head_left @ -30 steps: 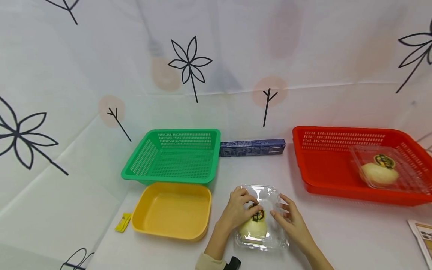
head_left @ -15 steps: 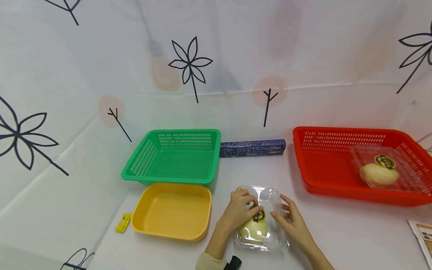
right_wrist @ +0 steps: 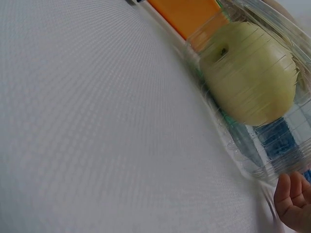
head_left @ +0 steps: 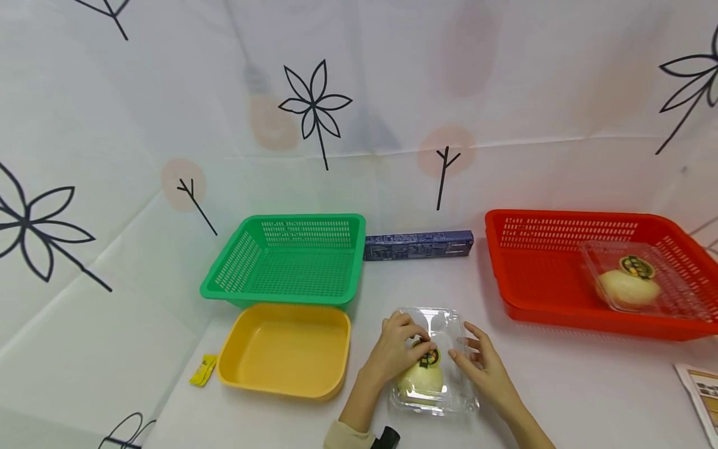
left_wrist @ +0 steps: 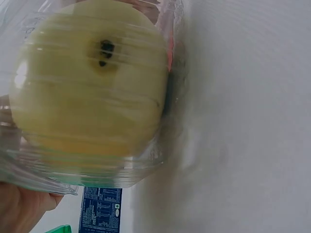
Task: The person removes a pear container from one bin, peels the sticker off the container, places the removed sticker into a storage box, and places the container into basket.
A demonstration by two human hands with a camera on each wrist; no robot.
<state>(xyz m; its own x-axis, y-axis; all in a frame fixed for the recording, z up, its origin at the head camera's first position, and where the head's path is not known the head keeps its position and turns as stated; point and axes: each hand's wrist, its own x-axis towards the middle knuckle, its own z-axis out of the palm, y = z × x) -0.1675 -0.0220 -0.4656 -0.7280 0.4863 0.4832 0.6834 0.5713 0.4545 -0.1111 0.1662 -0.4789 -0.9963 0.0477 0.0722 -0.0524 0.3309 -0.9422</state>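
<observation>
Surface (head_left: pixel 578 386): white, under the clear box (head_left: pixel 450 388)
Red basket (head_left: pixel 538 271): two o'clock from that box
Green basket (head_left: pixel 303 274): ten o'clock
Yellow tub (head_left: pixel 286 352): nine o'clock
Right hand (head_left: pixel 488 368): at the box's three o'clock edge, thumb and fingers parted
Left hand (head_left: pixel 398 346): on the lid, ten o'clock, fingers bent; cannot tell if gripping
Pale fruit (head_left: pixel 421 381): inside, seven o'clock
Sticker (head_left: pixel 432 357): on the lid, beside left thumb

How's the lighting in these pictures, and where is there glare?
Head view: fairly evenly lit, with white glare on the clear, rectangular plastic box; left wrist view: dimmer, a bright highlight on the round, pale green fruit and a soft shadow on the white table surface; right wrist view: the same surface looks grey, and the box's ridges streak the fruit.
</observation>
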